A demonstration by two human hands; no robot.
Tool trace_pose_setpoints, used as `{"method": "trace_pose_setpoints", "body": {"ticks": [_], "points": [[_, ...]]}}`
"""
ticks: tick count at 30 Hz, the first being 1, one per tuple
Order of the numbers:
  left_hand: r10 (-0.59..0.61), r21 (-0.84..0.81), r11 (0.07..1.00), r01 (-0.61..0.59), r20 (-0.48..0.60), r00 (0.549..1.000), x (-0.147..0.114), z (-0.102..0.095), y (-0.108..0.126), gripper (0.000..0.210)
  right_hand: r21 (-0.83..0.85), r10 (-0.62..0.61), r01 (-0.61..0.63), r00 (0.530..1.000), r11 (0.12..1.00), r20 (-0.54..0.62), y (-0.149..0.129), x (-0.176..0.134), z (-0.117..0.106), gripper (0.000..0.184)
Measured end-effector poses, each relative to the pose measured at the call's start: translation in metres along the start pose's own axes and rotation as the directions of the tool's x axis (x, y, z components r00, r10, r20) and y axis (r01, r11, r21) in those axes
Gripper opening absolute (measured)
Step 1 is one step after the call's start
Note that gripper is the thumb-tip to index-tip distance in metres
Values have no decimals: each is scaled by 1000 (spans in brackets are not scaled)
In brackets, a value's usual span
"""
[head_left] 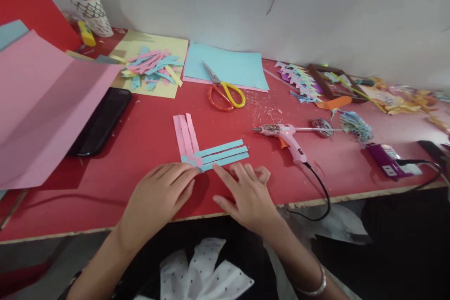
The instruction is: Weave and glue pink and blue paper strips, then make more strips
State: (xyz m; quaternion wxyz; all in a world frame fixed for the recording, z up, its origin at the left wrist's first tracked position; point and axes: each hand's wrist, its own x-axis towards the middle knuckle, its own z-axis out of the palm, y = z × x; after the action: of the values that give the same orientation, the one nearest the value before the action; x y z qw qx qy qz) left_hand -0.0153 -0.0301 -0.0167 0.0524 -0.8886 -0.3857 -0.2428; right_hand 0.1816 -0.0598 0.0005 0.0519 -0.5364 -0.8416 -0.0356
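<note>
Pink paper strips (186,136) and blue paper strips (225,153) lie on the red table, interlaced at one corner in an L shape. My left hand (158,201) is closed at that woven corner, its bunched fingertips pressing on the near edge and hiding part of it. Over the blue strips, my right hand (246,192) has its fingers apart. Its index fingertip touches the nearest blue strip, while the thumb is spread away toward the table edge.
Scissors (225,89) rest by blue paper sheets (225,63). A pink glue gun (286,138) with a trailing cord lies right. Cut strips (153,68) are piled on yellow paper (168,91). A black phone (105,122) lies partly under pink paper (45,103). A purple socket box (386,161) stands far right.
</note>
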Motion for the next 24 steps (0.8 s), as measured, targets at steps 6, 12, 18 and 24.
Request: {"method": "trace_pose_setpoints", "body": {"ticks": [6,12,18,24], "points": [[-5,-6,1000,5,-15,1000,0,1,-1,30,28,-48,45,995,999,88,-11,10,0,53],[-52,-103,993,54,22,998,-1,1,-2,27,87,-38,29,995,996,95,-12,9,2,52],[-235,-79,967,241,70,969,-3,1,-9,30,71,-56,58,998,996,-23,3,27,-15,40],[-225,-66,971,229,64,972,-7,6,-13,29,-10,-257,258,965,966,42,13,61,-16,43]]}}
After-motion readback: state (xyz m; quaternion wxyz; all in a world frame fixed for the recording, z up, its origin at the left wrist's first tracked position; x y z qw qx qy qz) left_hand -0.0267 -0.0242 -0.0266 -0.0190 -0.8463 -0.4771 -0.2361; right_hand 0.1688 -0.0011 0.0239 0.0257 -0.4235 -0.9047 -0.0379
